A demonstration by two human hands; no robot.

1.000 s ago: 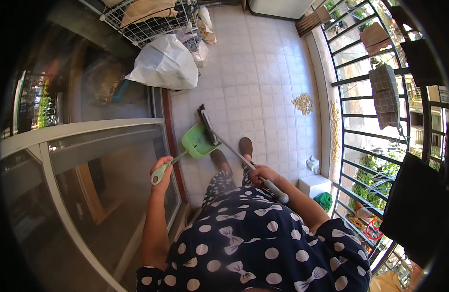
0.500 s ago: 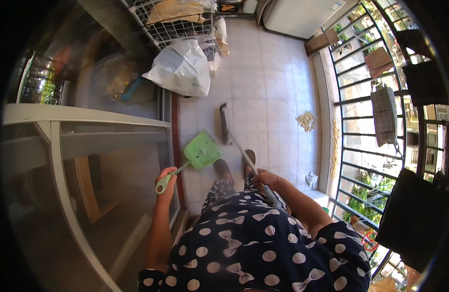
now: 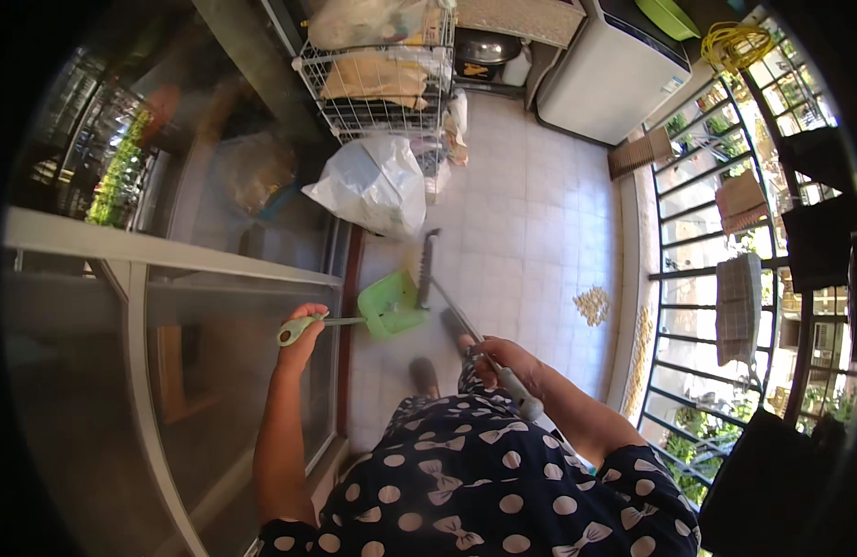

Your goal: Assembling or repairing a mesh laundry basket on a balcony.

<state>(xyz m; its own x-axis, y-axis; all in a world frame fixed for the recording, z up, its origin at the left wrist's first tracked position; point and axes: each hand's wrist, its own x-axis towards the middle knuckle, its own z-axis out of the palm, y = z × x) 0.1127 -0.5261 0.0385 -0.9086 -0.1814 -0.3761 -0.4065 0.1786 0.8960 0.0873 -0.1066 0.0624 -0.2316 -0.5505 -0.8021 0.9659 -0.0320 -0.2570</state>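
My left hand [image 3: 303, 340] is closed round the handle of a light green dustpan [image 3: 388, 306], whose pan is down at the tiled floor near the door sill. In my right hand [image 3: 506, 359] is the grey shaft of a long-handled broom [image 3: 428, 269]. The broom's narrow dark head stands at the open right edge of the pan, seemingly touching or nearly touching it. A few small dark bits show in the pan, too small to name. My feet are just below, one partly behind the broom shaft.
A white plastic bag [image 3: 377, 186] leans by a wire rack [image 3: 387, 88] at upper left. A grey-white appliance [image 3: 614, 79] stands at the far right. Pale pieces [image 3: 593, 305] lie spread on the floor beside the barred railing [image 3: 698, 243]. Glass sliding doors [image 3: 238, 343] line the left.
The broom head has come to the dustpan's edge. The dustpan has turned, its handle now nearly level. My view has tilted up, showing more of the far end. Both hands keep their hold.
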